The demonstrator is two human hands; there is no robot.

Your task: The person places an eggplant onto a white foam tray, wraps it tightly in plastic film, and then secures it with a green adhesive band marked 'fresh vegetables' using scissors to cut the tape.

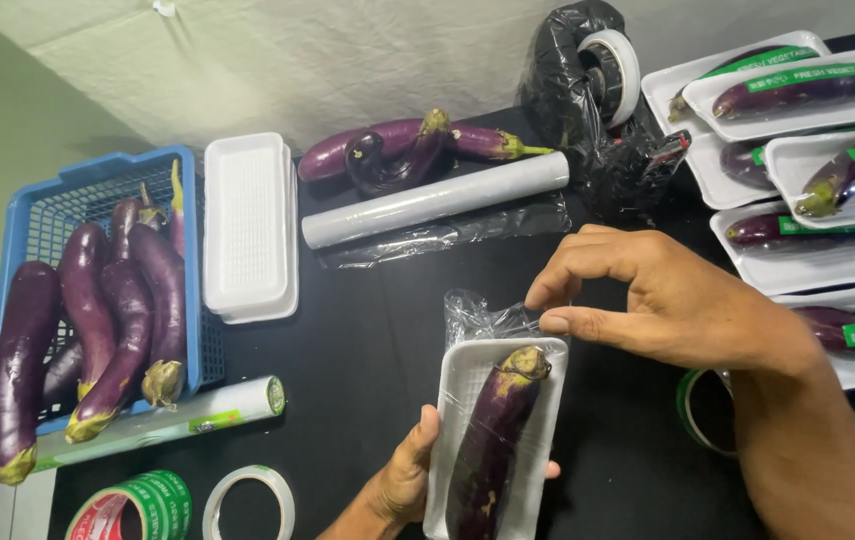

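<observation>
Nearest the lens: left hand [402, 480] cups the near end of a white foam tray [537, 440] from below, thumb on the left rim, fingertips showing past the right rim; grip closed around the tray. One purple eggplant [492, 440] lies lengthwise in the tray, stem end pointing away from the camera.

Right hand [647, 300] reaches in from the right above the tray's far end. Thumb and forefinger are pressed together, pinching a bunched tail of clear cling film [477, 315] just beyond the stem. Film appears drawn over the eggplant and tray; whether it is sealed underneath cannot be seen.

Status, as judged: this tray is partway wrapped, with the loose film at the far end not yet tucked and no green label on it.

Done: wrapped trays [797, 95] stacked at upper right, each with one eggplant and a green label strip.

Left: blue basket [47, 215] at left holds several loose eggplants; three more [397, 150] lie at the back of the black surface [367, 330]. A stack of empty trays [247, 225] stands beside the basket.

Supplies: film roll [437, 200] behind the work, its sheet trailing forward; a second, boxed roll [177, 420] by the basket; green tape roll [137, 505] and white tape roll [247, 500] at the near edge.
</observation>
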